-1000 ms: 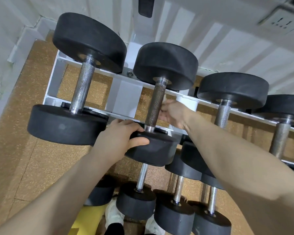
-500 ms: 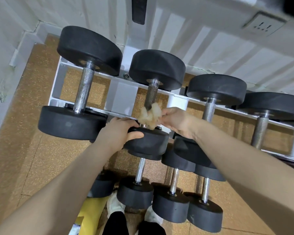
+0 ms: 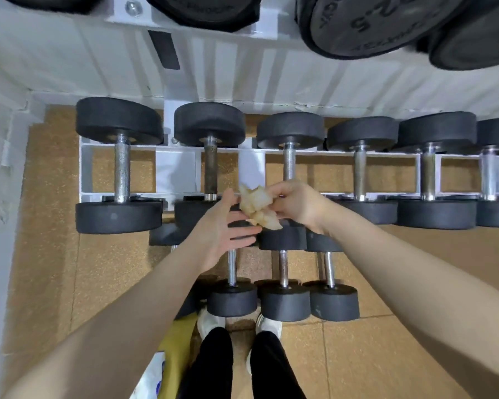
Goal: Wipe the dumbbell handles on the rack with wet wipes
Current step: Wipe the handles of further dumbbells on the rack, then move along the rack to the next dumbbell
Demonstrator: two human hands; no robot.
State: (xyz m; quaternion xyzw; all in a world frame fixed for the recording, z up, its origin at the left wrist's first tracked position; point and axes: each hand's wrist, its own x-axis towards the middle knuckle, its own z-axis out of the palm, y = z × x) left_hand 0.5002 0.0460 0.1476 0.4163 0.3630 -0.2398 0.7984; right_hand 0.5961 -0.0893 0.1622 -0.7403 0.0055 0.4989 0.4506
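Head view. Wet wipe (image 3: 257, 207): crumpled, yellowed wad, held in mid-air at centre, just near of the rack's front rail and above the near heads of the middle-row dumbbells. Soft, limp, light, probably damp; likely to bunch or tear on knurling; best folded flat and wrapped round a handle rather than taken by one corner. Right hand (image 3: 296, 204): fingers curled, pinching the right side of the wad. Left hand (image 3: 224, 230): fingers straight and spread, thumb tip at the left edge of the wad, gripping nothing; whether the fingers touch the wad cannot be told. Rack (image 3: 84, 171): white metal frame against the wall, rigid. Middle-row dumbbells: black rubber heads, steel handles, judged heavy and stiff, better wiped in place than lifted. Far-left handle (image 3: 122, 167): bright, knurled. Second handle (image 3: 210, 171): darker, brownish, just left and far of the wad. Third handle (image 3: 289, 161): directly far of the wad, part hidden by the right hand. Lower-row dumbbells (image 3: 284, 300): smaller, near the shoes. Floor (image 3: 49, 254): speckled tan tiles.
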